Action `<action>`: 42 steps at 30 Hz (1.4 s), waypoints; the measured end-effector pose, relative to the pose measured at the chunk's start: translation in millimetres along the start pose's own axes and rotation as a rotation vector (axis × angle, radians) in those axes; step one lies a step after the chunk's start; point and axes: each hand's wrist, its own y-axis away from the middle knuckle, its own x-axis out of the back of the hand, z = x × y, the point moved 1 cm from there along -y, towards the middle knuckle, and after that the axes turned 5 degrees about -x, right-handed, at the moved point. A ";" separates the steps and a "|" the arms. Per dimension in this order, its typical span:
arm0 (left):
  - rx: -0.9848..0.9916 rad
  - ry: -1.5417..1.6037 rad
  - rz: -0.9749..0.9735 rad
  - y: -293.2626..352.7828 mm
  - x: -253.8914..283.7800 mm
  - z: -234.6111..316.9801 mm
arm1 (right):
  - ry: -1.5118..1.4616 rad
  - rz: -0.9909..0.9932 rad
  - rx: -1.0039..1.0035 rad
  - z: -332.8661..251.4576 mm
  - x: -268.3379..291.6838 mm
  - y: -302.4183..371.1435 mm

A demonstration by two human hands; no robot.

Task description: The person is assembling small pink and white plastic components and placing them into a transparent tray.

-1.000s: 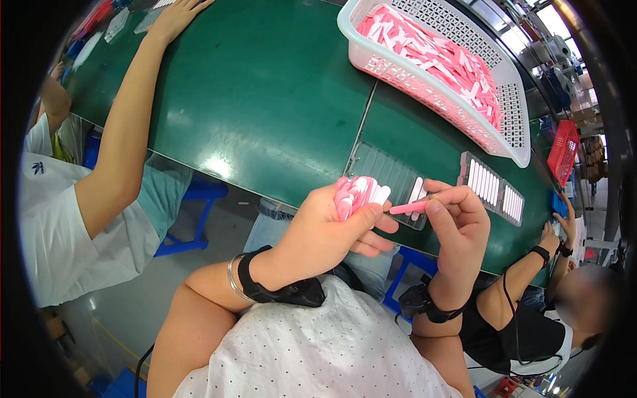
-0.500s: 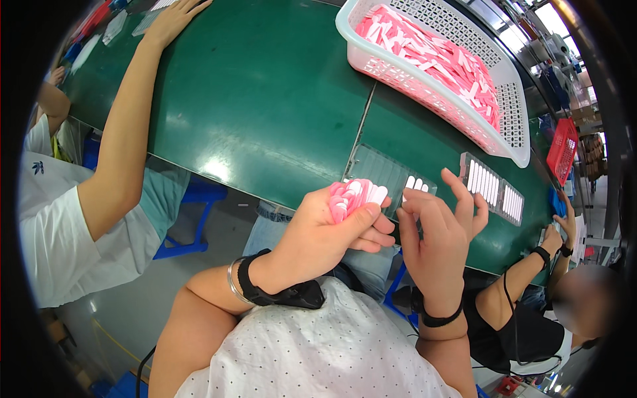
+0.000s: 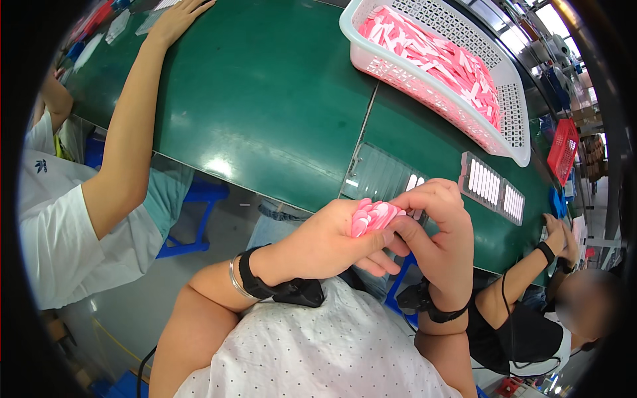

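My left hand is closed around a bunch of small pink-and-white nail files with rounded ends. At the right end of that bunch, the thumb and bent fingers of my right hand pinch a nail file, mostly hidden by the fingertips. Just beyond my hands a clear plastic tray with slots lies on the green table. A few white nail files sit in its right part, partly covered by my right hand.
A white perforated basket heaped with pink-and-white nail files stands at the far right. Near it lies a clear case with white files in rows. A co-worker's arm rests on the table at left; another person's hands are at right.
My right hand has moved back from the tray to the bunch, and its fingers have closed there. The left hand has shifted slightly right with the bunch.
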 end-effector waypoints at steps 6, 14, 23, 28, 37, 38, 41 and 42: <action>-0.037 0.039 0.037 0.5 1.7 0.5 | -0.165 -0.018 -0.079 5.6 0.7 3.9; 0.056 0.070 -0.116 5.8 7.9 4.7 | -0.299 -0.128 0.225 10.2 5.0 -5.5; 0.010 0.042 0.071 4.2 3.4 5.1 | -0.521 0.045 -0.221 -1.2 -7.6 4.4; 0.100 0.152 0.010 4.4 10.4 7.8 | -0.327 0.070 0.173 8.7 -2.4 4.6; 0.026 0.026 0.079 8.5 0.2 12.0 | -0.481 0.127 0.084 2.9 -7.2 3.1; -0.038 -0.056 0.149 6.8 -0.6 9.9 | -0.481 0.127 0.084 4.6 -10.0 5.3; -0.113 -0.112 0.230 6.6 -3.5 6.3 | -0.399 0.154 0.010 11.6 -17.0 8.5; -0.124 -0.083 0.243 6.6 -4.2 5.5 | -0.432 0.174 -0.034 12.0 -17.4 8.4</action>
